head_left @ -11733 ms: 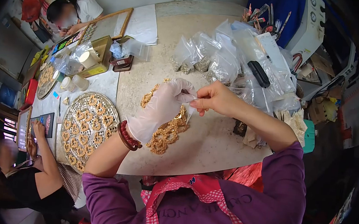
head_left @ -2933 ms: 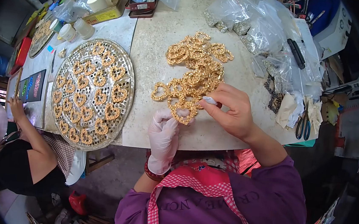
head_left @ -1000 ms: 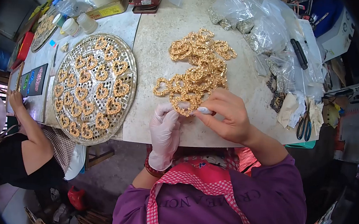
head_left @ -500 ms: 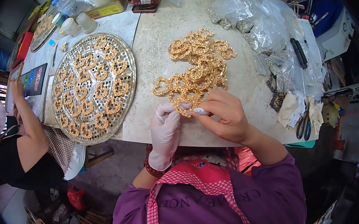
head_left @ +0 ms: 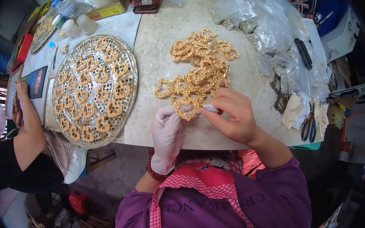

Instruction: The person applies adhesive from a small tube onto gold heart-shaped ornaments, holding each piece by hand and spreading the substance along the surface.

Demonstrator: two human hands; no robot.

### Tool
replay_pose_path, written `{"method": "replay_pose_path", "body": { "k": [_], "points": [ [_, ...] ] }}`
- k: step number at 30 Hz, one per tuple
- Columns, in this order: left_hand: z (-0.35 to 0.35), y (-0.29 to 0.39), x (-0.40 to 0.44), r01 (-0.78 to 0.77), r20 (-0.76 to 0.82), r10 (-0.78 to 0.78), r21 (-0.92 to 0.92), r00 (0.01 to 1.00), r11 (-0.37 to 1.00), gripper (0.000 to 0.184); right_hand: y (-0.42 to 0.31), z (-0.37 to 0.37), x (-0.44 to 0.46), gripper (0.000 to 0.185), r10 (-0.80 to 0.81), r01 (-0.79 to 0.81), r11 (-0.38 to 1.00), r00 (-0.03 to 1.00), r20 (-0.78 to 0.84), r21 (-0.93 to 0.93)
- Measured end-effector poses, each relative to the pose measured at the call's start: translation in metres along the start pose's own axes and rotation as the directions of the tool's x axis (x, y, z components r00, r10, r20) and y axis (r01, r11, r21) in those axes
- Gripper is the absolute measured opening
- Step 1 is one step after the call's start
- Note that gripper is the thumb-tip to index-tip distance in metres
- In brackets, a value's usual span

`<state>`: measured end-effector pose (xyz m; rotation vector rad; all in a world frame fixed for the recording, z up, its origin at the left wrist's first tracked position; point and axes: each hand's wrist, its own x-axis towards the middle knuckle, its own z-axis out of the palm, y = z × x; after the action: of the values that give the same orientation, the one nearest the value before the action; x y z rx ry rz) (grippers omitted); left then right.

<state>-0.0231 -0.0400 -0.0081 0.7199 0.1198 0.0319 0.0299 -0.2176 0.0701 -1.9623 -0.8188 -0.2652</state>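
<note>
My left hand, in a white glove, grips a gold heart-shaped ornament with a beaded, open frame. Close to the ornament's right edge, my bare right hand has its thumb and forefinger pinched together. Whatever lies between those fingertips is too small or hidden to make out. Just beyond both hands a heap of similar gold heart ornaments is piled on the table. To the left, a round perforated metal tray carries several more gold hearts, laid out apart from each other.
Plastic bags of small metallic pieces lie at the back right, with scissors near the right edge. Cups and a yellow box stand back left. A co-worker's arm reaches to a dark board at the left.
My right hand has drawn slightly right, away from the ornament's lower edge. The heart in my left hand shows more fully. The co-worker's arm has shifted a little.
</note>
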Motion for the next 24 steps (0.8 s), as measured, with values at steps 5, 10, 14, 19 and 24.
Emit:
{"method": "replay_pose_path", "body": {
  "k": [5,10,14,19,24],
  "points": [
    [-0.002,-0.001,0.000,0.001,-0.013,-0.001,0.036,1.000,0.999,0.009,-0.001,0.001,0.001,0.009,-0.004,0.004,1.000,1.000,-0.011,0.006],
    [0.004,0.000,0.000,-0.001,0.001,0.000,0.029,1.000,1.000,0.008,-0.002,0.000,0.001,0.009,-0.015,0.015,1.000,1.000,-0.017,0.020],
    [0.004,0.000,0.001,-0.003,-0.015,0.003,0.038,1.000,0.999,0.009,-0.001,0.000,0.001,0.010,0.045,-0.046,0.999,0.995,-0.092,-0.005],
    [0.004,0.001,0.000,-0.010,0.015,0.010,0.016,1.000,1.000,0.010,0.001,0.001,0.002,0.010,0.012,-0.015,0.999,0.996,-0.086,-0.031],
    [0.003,-0.001,0.001,-0.038,0.048,0.038,-0.004,0.998,0.999,0.012,0.002,0.002,0.002,0.011,-0.006,0.004,1.000,0.997,-0.082,-0.027]
  ]
}}
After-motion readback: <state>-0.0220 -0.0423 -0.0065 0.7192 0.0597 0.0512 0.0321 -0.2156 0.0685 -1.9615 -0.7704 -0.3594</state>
